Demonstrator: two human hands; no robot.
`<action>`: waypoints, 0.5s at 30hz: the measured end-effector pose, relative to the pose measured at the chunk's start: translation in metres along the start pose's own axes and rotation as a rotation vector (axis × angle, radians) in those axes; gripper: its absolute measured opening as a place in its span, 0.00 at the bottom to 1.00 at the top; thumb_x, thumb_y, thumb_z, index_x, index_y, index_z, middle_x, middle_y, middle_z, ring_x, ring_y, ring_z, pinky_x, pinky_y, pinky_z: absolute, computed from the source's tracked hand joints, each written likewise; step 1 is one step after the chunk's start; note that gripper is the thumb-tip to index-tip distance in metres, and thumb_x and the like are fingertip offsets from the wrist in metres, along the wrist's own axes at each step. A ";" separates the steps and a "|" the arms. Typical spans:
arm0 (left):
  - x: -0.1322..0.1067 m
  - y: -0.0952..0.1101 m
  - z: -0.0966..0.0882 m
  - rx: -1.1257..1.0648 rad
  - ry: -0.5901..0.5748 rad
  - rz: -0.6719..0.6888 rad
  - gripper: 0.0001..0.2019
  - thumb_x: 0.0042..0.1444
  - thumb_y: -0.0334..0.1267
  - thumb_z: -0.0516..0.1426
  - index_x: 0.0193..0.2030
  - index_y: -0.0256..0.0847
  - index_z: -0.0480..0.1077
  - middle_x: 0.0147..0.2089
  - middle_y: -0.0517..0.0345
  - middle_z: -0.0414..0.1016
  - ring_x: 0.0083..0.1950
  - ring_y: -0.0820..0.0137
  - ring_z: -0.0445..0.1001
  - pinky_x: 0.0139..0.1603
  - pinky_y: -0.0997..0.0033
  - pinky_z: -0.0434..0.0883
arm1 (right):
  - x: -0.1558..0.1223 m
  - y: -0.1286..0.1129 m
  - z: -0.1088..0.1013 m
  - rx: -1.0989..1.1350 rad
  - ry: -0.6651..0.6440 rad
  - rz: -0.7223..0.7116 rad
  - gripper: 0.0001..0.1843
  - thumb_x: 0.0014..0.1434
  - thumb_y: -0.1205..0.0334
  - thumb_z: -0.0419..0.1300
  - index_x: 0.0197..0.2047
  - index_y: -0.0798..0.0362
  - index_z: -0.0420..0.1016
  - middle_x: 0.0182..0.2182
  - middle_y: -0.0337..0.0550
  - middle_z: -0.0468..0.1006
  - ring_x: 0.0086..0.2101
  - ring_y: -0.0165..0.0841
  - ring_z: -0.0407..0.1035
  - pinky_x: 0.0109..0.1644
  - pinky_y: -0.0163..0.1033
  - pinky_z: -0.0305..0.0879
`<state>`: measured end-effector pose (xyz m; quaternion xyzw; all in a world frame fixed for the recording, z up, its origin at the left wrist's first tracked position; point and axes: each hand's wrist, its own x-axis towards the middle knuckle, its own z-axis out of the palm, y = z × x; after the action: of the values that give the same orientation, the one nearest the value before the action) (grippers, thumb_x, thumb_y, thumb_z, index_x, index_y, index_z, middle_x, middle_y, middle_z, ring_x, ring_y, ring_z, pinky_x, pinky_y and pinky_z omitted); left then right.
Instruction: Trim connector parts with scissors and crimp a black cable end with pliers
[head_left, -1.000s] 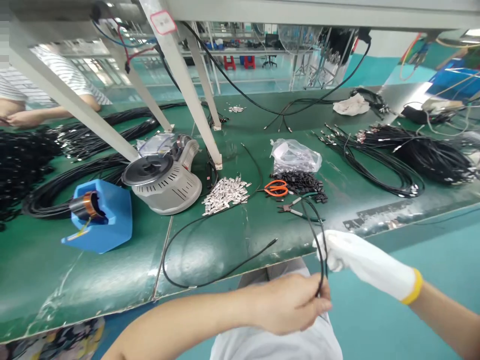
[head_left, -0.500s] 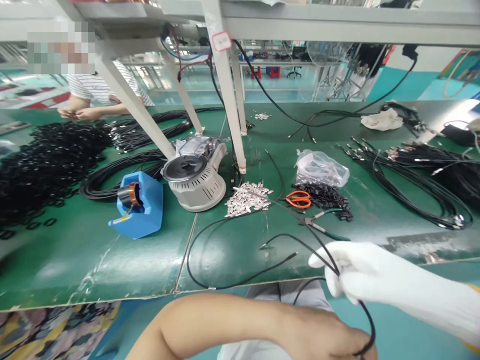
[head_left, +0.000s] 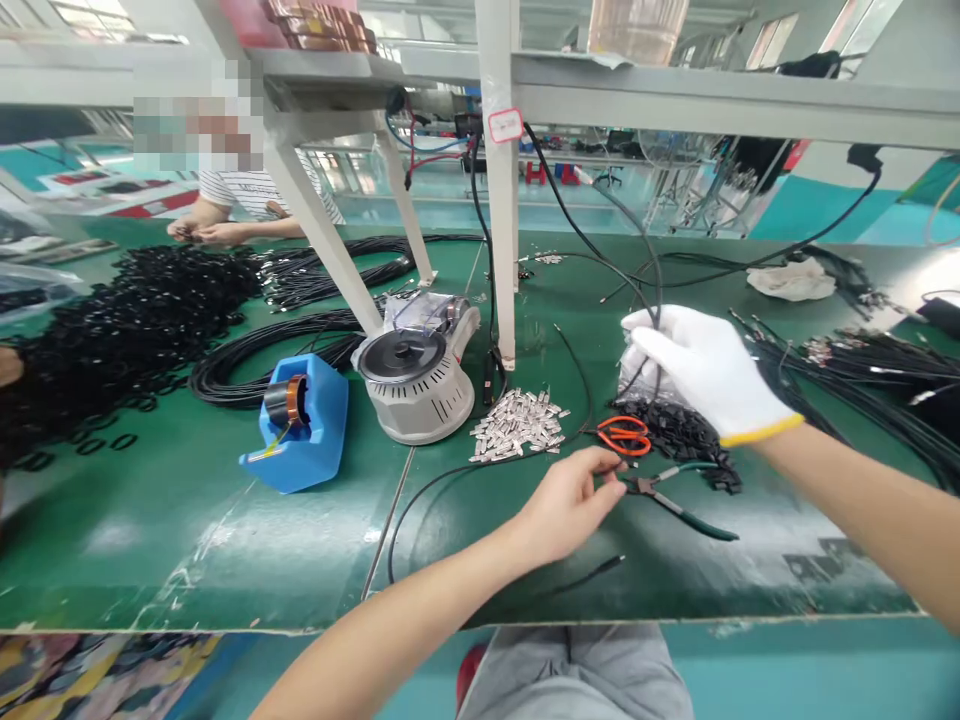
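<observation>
My right hand point(head_left: 694, 365), in a white glove with a yellow cuff, is closed around a black cable point(head_left: 657, 270) above the right part of the bench. The cable loops up over the glove, and one end with a light tip stands up behind it. My left hand point(head_left: 574, 505) is bare, with thumb and fingers pinched together; what lies between the fingertips is too small to make out. Just right of those fingertips are cutting pliers point(head_left: 675, 495) with green handles. Orange-handled scissors point(head_left: 624, 436) lie behind them, beside a pile of small black parts point(head_left: 694, 440).
Small silvery connectors point(head_left: 519, 425) are heaped near a round grey tape dispenser point(head_left: 424, 390). Left stand a blue tape holder point(head_left: 304, 425) and a mound of black rings point(head_left: 142, 320). A white shelf post point(head_left: 497, 200) rises mid-bench. Another person's hands point(head_left: 210, 232) are across the bench.
My right hand has moved up and away from the bench's front edge with the cable. My left hand has moved from below the edge to beside the pliers. The view has shifted.
</observation>
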<state>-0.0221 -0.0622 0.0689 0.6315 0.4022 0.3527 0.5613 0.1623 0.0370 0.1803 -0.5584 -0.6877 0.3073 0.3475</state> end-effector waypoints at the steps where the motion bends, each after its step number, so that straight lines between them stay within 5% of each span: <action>1: 0.008 -0.010 -0.004 0.038 0.041 -0.020 0.17 0.62 0.41 0.60 0.55 0.37 0.73 0.44 0.55 0.77 0.27 0.79 0.59 0.30 0.74 0.60 | 0.015 0.008 0.006 -0.134 0.010 0.053 0.21 0.71 0.47 0.52 0.59 0.49 0.73 0.40 0.44 0.83 0.31 0.29 0.73 0.36 0.34 0.68; 5: 0.021 -0.045 -0.009 -0.023 0.004 -0.122 0.17 0.61 0.42 0.61 0.53 0.35 0.72 0.40 0.55 0.77 0.28 0.78 0.64 0.32 0.73 0.65 | 0.063 0.052 0.032 -0.300 -0.112 0.230 0.13 0.66 0.53 0.64 0.38 0.55 0.78 0.31 0.43 0.79 0.32 0.30 0.72 0.40 0.36 0.69; 9: 0.016 -0.056 -0.010 -0.249 -0.058 -0.060 0.23 0.61 0.41 0.59 0.62 0.36 0.65 0.54 0.45 0.76 0.28 0.79 0.65 0.31 0.71 0.70 | 0.101 0.083 0.044 -0.275 -0.223 0.381 0.16 0.69 0.50 0.62 0.46 0.56 0.77 0.41 0.43 0.79 0.38 0.29 0.74 0.44 0.39 0.75; 15: 0.001 -0.060 -0.022 0.298 0.373 0.302 0.34 0.66 0.34 0.56 0.75 0.50 0.49 0.75 0.37 0.51 0.50 0.67 0.72 0.49 0.59 0.76 | 0.171 0.093 0.041 -0.097 -0.108 0.374 0.20 0.70 0.49 0.61 0.56 0.56 0.75 0.47 0.46 0.78 0.42 0.32 0.75 0.47 0.42 0.77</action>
<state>-0.0480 -0.0493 0.0122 0.6840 0.4475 0.4793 0.3196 0.1570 0.2214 0.1044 -0.6753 -0.6037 0.3624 0.2194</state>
